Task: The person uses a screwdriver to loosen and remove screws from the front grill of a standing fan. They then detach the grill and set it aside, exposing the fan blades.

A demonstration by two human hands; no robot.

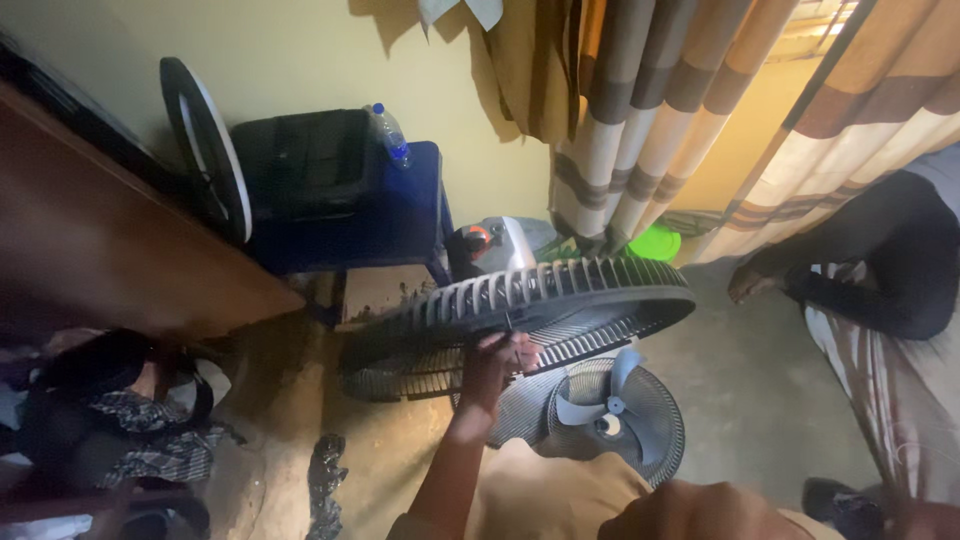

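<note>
My left hand (497, 358) reaches forward and grips the lower rim of a round grey fan grille (560, 295), holding it tilted above the floor. Just below it, a second grille with pale blue fan blades (610, 405) lies flat on the concrete floor. A grey fan motor housing (500, 243) with an orange knob sits behind the raised grille. My right hand is not visible; a rounded bare shape at the bottom edge (700, 512) looks like my knee.
A blue chair (410, 215) holds a black bag (300, 165) and a plastic bottle (388, 132). A ring light (205, 140) leans by a wooden table (110, 260). Another person in dark clothes (880, 260) lies at right. There are striped curtains (640, 110), a green bowl (655, 242) and heaped clothes (120, 420).
</note>
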